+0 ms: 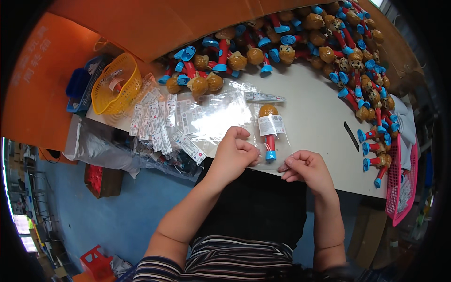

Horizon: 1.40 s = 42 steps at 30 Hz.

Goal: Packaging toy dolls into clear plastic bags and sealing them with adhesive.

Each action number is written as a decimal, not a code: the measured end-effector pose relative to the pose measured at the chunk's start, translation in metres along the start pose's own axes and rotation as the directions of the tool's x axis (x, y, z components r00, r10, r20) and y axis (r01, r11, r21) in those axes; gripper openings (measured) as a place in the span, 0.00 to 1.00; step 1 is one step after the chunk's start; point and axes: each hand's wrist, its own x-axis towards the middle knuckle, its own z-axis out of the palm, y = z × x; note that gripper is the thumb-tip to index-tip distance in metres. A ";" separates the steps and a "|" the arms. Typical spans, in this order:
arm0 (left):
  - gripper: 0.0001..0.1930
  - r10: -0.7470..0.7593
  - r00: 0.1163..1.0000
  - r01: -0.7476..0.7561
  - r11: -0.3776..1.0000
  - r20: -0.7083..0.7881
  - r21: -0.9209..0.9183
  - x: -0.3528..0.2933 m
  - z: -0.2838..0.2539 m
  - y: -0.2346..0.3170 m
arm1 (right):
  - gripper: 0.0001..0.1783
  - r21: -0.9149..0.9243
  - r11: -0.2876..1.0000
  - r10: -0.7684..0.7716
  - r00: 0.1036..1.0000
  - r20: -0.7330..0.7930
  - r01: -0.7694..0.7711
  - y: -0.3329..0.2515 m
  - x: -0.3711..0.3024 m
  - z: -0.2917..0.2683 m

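A clear plastic bag (284, 143) lies on the table in front of me. Inside it is a toy figure (270, 141) with a round brown head, red body and blue base, and a white printed label crosses its upper part. My right hand (304, 168) pinches the bag's lower right corner between thumb and fingers. At the lower left edge, the curled fingers of my left hand (238, 152) close on the same bag; their tips are partly hidden. Left of that hand are several flat clear bags (213, 115) and a fan of printed strips (157, 122).
Many similar toy figures (329, 51) are heaped along the table's back and right side. A yellow basket (101, 96) stands at the left, a pink basket (399, 207) at the right edge. A dark flat strip (351, 136) lies on the table (319, 117).
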 end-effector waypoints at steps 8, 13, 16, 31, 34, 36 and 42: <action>0.16 0.194 0.975 -0.192 0.981 0.104 -0.028 0.000 -0.003 -0.015 | 0.11 0.047 0.999 -0.022 0.999 -0.031 0.024 0.004 0.000 0.000; 0.19 0.065 0.989 -0.054 0.995 0.133 -0.083 -0.016 -0.001 0.000 | 0.11 0.054 0.998 -0.020 0.998 -0.057 0.023 0.004 -0.001 0.001; 0.20 0.048 0.984 -0.030 0.994 0.173 -0.110 -0.024 -0.001 -0.005 | 0.10 0.048 0.999 -0.018 0.998 -0.054 0.020 0.005 0.001 0.001; 0.10 0.159 0.983 -0.150 0.983 0.092 -0.102 -0.017 -0.002 -0.018 | 0.10 0.047 0.999 -0.002 1.000 0.024 0.001 0.001 -0.007 -0.005; 0.16 0.100 0.990 -0.093 0.993 0.100 -0.065 -0.027 -0.006 -0.010 | 0.09 0.068 0.997 -0.034 0.993 0.115 0.026 0.000 -0.013 -0.002; 0.21 0.072 0.994 -0.066 0.995 0.080 -0.077 -0.033 -0.006 -0.007 | 0.08 0.090 0.979 -0.193 0.970 0.150 0.181 0.013 -0.015 -0.001; 0.44 0.158 0.967 -0.065 0.912 0.201 -0.404 -0.044 0.012 -0.028 | 0.08 0.231 0.947 -0.294 0.896 0.334 0.224 0.021 -0.035 0.017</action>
